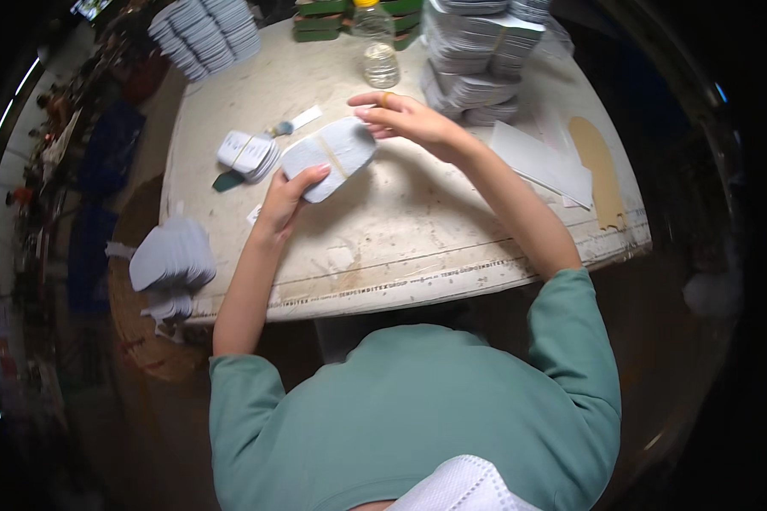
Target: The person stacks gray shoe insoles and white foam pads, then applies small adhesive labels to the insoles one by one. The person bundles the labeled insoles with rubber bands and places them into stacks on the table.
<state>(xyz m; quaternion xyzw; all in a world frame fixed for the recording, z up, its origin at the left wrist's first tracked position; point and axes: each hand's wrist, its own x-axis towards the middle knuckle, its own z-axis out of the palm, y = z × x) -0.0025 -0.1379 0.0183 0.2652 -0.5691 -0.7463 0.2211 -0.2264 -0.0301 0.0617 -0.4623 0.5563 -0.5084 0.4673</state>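
My left hand (295,194) is closed on a bundle of pale grey, rounded flat pieces (337,152), its thumb lying on the top face. A tan rubber band (329,154) runs across the bundle's middle. At the bundle's far right end is my right hand (407,121), its fingers stretched out and apart. A yellowish band (385,100) circles one of its fingers. Whether its lower fingertips touch the bundle I cannot tell. Just left of the bundle lies a smaller banded stack of white pieces (245,153), with a dark green piece (227,180) beside it.
Tall stacks of grey pieces (477,51) stand at the back right, next to a clear bottle with a yellow cap (381,64). More bundles (204,38) sit back left. White sheets (541,162) and a tan insole-shaped piece (596,166) lie right. Loose grey pieces (175,253) are at left.
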